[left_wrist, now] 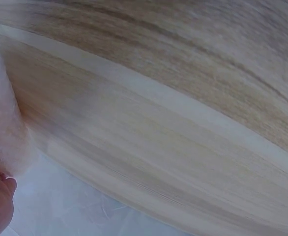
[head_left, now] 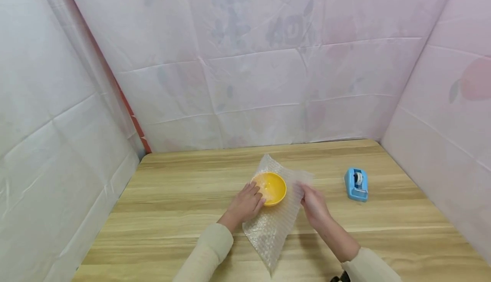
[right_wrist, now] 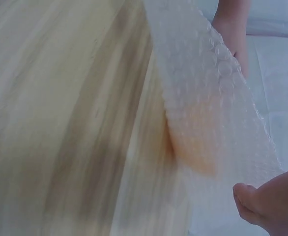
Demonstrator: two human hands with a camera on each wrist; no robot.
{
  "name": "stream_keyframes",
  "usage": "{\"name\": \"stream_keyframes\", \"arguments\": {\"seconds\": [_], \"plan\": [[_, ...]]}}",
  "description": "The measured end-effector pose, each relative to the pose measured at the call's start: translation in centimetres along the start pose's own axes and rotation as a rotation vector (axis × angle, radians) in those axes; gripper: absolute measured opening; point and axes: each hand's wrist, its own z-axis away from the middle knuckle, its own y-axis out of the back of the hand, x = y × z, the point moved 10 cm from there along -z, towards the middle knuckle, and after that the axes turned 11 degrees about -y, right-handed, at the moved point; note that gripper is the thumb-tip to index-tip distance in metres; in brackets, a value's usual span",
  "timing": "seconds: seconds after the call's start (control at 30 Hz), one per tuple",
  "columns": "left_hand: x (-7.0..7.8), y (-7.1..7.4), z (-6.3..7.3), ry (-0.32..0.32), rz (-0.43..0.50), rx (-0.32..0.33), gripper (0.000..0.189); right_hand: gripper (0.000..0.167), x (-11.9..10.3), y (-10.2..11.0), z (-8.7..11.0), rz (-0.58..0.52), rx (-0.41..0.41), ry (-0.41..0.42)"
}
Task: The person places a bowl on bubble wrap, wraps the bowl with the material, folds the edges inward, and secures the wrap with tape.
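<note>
A yellow bowl (head_left: 277, 189) sits on a sheet of clear bubble wrap (head_left: 268, 226), and part of the wrap covers its left side. At that left rim my left hand (head_left: 245, 202) holds the wrap against the bowl, its fingers bent over the rim and its thumb on the near side. The wrap's right edge is raised, pinched between thumb and fingers of my right hand (head_left: 315, 205). In the right wrist view the bowl shows as a blurred orange patch (right_wrist: 198, 137) through the wrap, with the right hand's thumb and bent fingers (right_wrist: 267, 201) at its edge.
To the right on the wooden table (head_left: 184, 205) stands a blue tape dispenser (head_left: 356, 185) with a roll in it. Pale cloth walls (head_left: 245, 82) close off the back and both sides. A small black object (head_left: 340, 277) shows beside the right sleeve.
</note>
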Motion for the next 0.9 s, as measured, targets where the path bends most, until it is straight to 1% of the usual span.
{"name": "stream_keyframes", "arguments": {"seconds": [0.17, 0.33, 0.43, 0.57, 0.63, 0.7, 0.77, 0.9], "plan": [[0.1, 0.1, 0.0, 0.001, -0.003, 0.002, 0.041, 0.046, -0.4, -1.0, -0.2, 0.026, 0.027, 0.036], [0.2, 0.1, -0.1, -0.004, -0.021, 0.018, 0.041, 0.048, -0.3, -1.9, -0.4, 0.079, 0.033, 0.038], [0.1, 0.1, -0.1, 0.001, -0.021, 0.015, 0.041, 0.049, -0.1, -2.4, -0.5, 0.165, 0.032, 0.048], [0.2, 0.1, -0.1, 0.003, -0.023, 0.016, 0.041, 0.049, 0.0, -3.3, -0.3, 0.339, -0.001, 0.108], [0.3, 0.1, -0.2, 0.001, -0.026, 0.02, 0.041, 0.048, 0.1, -3.9, -0.2, 0.437, -0.035, 0.157], [0.3, 0.1, -0.2, 0.0, -0.031, 0.022, 0.041, 0.046, 0.1, -4.4, -0.1, 0.536, -0.073, 0.227], [0.3, 0.1, -0.2, -0.002, -0.034, 0.032, 0.04, 0.042, 0.0, -4.9, 0.2, 0.629, -0.105, 0.324], [0.3, 0.1, -0.2, 0.001, -0.022, 0.025, 0.04, 0.035, -0.3, -5.6, 0.9, 0.804, -0.14, 0.544]]}}
